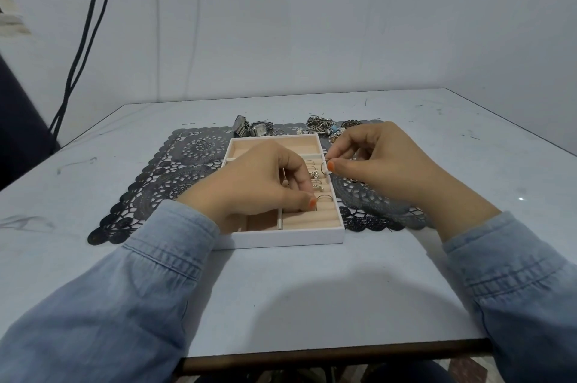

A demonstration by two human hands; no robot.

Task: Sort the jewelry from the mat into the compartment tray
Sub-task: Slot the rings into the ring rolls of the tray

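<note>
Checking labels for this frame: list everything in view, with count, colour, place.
table: 1, pale grey, under everything
mat: 1, dark lace, on table
tray: 1, white with beige lining, on mat
rings: several, silver, standing in tray's right-hand ring rolls
ring: 1, silver, pinched over tray's right edge
watches: 2, silver, mat's far edge behind tray
pile: 1 heap of mixed jewelry, silver with blue bits, mat's far right
cables: 2, black, along wall, far left
sleeves: 2, blue denim
left hand: fingers curled down into ring rolls; grip unclear
right hand: pinches ring
</note>
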